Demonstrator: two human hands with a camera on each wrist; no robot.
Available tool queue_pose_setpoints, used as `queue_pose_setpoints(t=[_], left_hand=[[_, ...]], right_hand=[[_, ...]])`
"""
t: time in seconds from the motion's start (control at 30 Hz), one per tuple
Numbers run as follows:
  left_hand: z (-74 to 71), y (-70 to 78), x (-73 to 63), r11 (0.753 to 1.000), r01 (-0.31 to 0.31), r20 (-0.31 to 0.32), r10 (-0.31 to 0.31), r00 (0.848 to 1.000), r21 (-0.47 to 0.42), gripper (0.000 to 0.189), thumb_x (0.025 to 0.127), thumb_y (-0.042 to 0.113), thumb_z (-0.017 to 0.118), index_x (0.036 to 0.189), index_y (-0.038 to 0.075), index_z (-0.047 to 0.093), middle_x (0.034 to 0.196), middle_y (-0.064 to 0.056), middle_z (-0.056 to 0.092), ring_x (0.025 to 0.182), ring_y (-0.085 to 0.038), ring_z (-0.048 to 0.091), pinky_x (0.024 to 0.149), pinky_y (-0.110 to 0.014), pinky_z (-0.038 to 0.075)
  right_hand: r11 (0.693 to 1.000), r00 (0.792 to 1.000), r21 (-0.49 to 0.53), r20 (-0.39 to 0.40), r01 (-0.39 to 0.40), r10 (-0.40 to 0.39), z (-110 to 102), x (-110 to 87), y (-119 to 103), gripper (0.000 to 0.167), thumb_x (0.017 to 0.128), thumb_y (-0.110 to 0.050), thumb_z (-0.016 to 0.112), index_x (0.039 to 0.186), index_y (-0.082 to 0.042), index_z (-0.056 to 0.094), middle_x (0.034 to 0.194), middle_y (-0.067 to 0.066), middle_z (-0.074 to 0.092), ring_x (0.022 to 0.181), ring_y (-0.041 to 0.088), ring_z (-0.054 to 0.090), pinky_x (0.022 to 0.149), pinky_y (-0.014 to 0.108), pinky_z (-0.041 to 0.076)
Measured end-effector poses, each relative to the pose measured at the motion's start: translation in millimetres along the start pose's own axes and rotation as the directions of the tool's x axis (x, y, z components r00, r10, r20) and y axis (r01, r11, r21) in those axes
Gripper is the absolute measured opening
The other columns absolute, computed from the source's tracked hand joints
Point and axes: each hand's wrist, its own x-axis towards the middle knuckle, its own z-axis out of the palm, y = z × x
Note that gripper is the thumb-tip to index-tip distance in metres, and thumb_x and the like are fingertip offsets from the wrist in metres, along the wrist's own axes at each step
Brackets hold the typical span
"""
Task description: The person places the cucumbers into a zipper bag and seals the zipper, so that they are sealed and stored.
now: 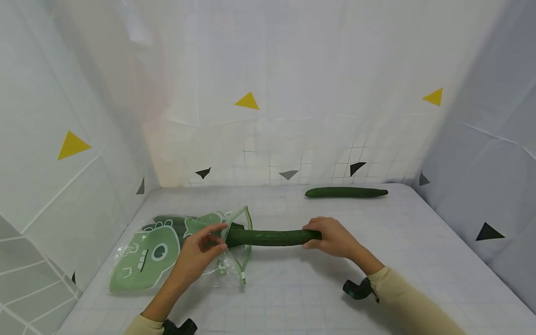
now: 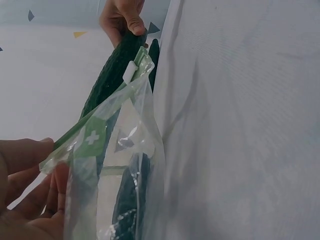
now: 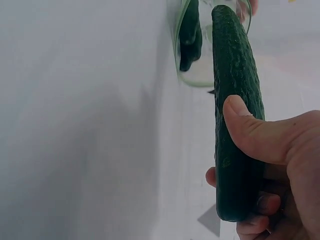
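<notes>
My right hand (image 1: 332, 237) grips a long green cucumber (image 1: 272, 237) near its right end. The cucumber's other end reaches into the mouth of a clear zip bag (image 1: 144, 260) printed with a green cartoon monster. Between thumb and fingers, my left hand (image 1: 197, 256) pinches the bag's green-edged rim. In the left wrist view the white zip slider (image 2: 129, 72) sits on that rim, and another cucumber (image 2: 131, 200) shows through the plastic inside. The right wrist view shows my thumb (image 3: 250, 127) lying across the held cucumber, with dark cucumbers (image 3: 190, 37) within the open bag mouth.
One more cucumber (image 1: 346, 192) lies at the back right of the white-covered table (image 1: 293, 298). White sheets with yellow, black and grey triangles hang around the table's back and sides. A black wrist camera (image 1: 358, 289) is strapped to the right wrist.
</notes>
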Motion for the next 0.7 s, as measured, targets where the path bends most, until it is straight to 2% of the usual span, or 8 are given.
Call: queue_pose_setpoints(t=[0.2,0.47,0.7], left_hand=[[-0.3,0.8,-0.5,1.0,0.001,0.009,-0.001,1.0,-0.009,0.049,0.094,0.005,0.078,0.141,0.011,0.064,0.107,-0.016,0.07,0.098,-0.026,0.067,0.081,-0.033,0.057],[-0.7,1.0,-1.0,1.0,-0.002,0.006,0.002,1.0,-0.007,0.049,0.094,0.008,0.079,0.14,0.011,0.065,0.103,-0.011,0.071,0.096,-0.026,0.067,0.078,-0.033,0.057],[-0.8,1.3,-0.5,1.0,0.002,-0.002,-0.002,1.0,-0.009,0.049,0.093,0.008,0.079,0.14,0.011,0.066,0.101,-0.009,0.071,0.094,-0.025,0.068,0.076,-0.032,0.057]], right_hand=[[1.0,1.0,0.013,0.004,0.008,-0.008,10,10.8,-12,0.032,0.09,-0.025,0.084,0.115,-0.006,0.078,0.102,-0.004,0.07,0.091,0.015,0.065,0.077,0.04,0.054],[1.0,1.0,0.01,0.016,0.021,-0.021,25,23.8,-29,0.035,0.089,-0.027,0.084,0.115,-0.004,0.077,0.102,-0.002,0.07,0.092,0.017,0.066,0.08,0.039,0.055],[0.998,0.998,0.018,0.034,0.052,-0.053,45,36.0,-44,0.033,0.089,-0.029,0.085,0.112,-0.006,0.078,0.098,-0.003,0.07,0.088,0.013,0.065,0.075,0.034,0.054]])
